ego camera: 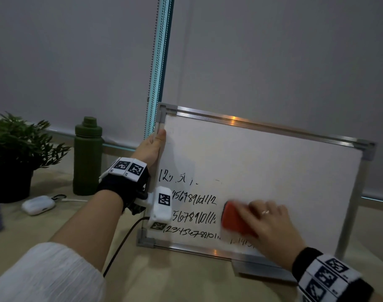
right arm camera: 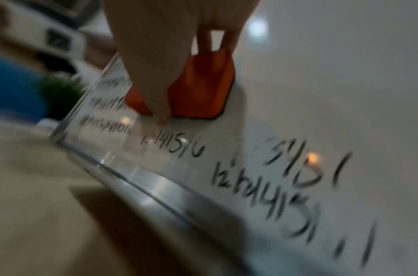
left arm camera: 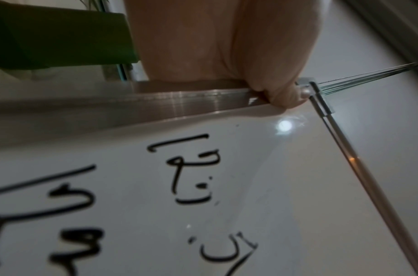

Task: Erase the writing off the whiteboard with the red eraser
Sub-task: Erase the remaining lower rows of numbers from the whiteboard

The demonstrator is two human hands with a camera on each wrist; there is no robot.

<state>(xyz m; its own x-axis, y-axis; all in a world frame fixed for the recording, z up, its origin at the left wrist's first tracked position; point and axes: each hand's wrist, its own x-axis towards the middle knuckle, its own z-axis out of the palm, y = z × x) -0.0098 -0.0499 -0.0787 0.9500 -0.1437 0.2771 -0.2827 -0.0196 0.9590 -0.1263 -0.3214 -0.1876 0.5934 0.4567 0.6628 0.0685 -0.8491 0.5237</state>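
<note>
A metal-framed whiteboard stands tilted on the table, leaning back against the blind. Rows of black handwritten numbers fill its lower left part, and its upper and right areas are wiped white. My left hand grips the board's left frame edge, thumb on the front. My right hand holds the red eraser flat against the board beside the numbers; the eraser is motion-blurred. In the right wrist view my fingers pinch the eraser above more numbers. The left wrist view shows the writing close up.
A dark green bottle and a potted plant stand left of the board. A white earbud case lies on the table in front of them. A black cable runs from my left wrist.
</note>
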